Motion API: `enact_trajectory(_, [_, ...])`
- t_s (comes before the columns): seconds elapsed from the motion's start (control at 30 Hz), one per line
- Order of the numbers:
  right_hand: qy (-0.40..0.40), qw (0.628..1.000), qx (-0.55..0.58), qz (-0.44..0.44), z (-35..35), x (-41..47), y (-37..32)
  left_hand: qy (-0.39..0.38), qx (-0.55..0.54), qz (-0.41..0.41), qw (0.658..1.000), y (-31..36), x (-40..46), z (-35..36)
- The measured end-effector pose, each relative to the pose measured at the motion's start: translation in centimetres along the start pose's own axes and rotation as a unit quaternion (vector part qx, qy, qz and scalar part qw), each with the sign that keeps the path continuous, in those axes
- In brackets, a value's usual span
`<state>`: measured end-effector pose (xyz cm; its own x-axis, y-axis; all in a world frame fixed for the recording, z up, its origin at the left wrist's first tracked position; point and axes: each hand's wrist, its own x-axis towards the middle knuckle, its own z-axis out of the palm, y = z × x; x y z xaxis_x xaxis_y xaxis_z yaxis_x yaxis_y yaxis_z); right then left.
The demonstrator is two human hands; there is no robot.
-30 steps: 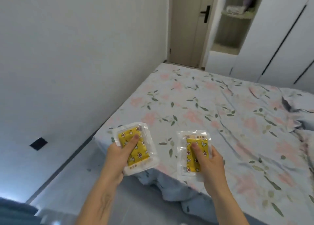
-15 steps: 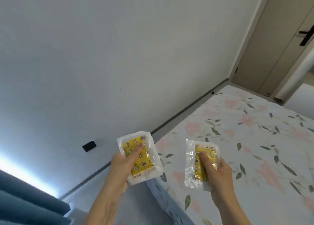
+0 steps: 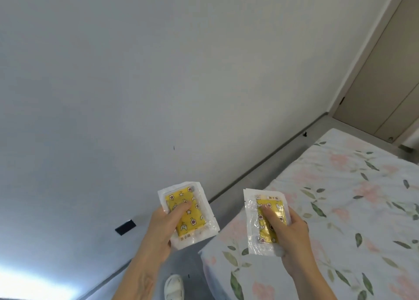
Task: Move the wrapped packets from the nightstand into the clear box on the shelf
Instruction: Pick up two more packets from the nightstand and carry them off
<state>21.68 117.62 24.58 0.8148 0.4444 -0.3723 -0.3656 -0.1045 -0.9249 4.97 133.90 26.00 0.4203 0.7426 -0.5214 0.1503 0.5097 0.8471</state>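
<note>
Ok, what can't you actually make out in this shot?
- Clear box, shelf, nightstand: outside the head view.
- Print on the left packet and right packet: too small, partly under the thumbs of the left hand and right hand.
- White shoe: cut by the bottom edge.

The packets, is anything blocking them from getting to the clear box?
Cannot tell: the box and shelf are out of view. The left hand grips one packet, the right hand the other packet, beside the bed.

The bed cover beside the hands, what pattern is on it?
The bed cover is pale with pink flowers and green leaves, seen best in the head view.
</note>
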Motion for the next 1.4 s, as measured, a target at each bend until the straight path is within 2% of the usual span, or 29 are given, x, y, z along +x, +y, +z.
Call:
enact_trajectory(0.2, [0.030, 0.999, 0.013, -0.009, 6.0, 6.7, -1.7, -0.060, 0.024, -0.005, 0.998, 5.3, 9.1, 0.5])
enact_trajectory(0.47, [0.058, 0.996, 0.068, 0.020, 14.0, 14.9, -4.9, -0.140, 0.058, 0.003, 0.988, 13.2, 20.7, 1.3])
enact_trajectory(0.7, [0.099, 0.992, 0.076, 0.001, 16.5, 19.7, -7.2, -0.199, 0.093, 0.009, 0.976, 17.6, 27.7, 5.0])
enact_trajectory(0.9, [0.182, 0.978, 0.103, -0.022, 14.9, 24.4, -9.3, -0.245, 0.099, 0.000, 0.964, 20.1, 32.4, 11.3])
enact_trajectory(1.07, [0.216, 0.965, 0.143, -0.036, 12.3, 30.3, -11.1, -0.281, 0.110, -0.006, 0.953, 20.7, 36.5, 18.6])
enact_trajectory(1.23, [0.270, 0.948, 0.166, -0.039, 6.6, 39.4, -13.1, -0.301, 0.158, -0.012, 0.940, 21.3, 41.9, 29.8])
enact_trajectory(1.4, [0.305, 0.937, 0.164, -0.041, -1.2, 48.2, -18.4, -0.324, 0.207, 0.011, 0.923, 24.2, 46.2, 43.7])
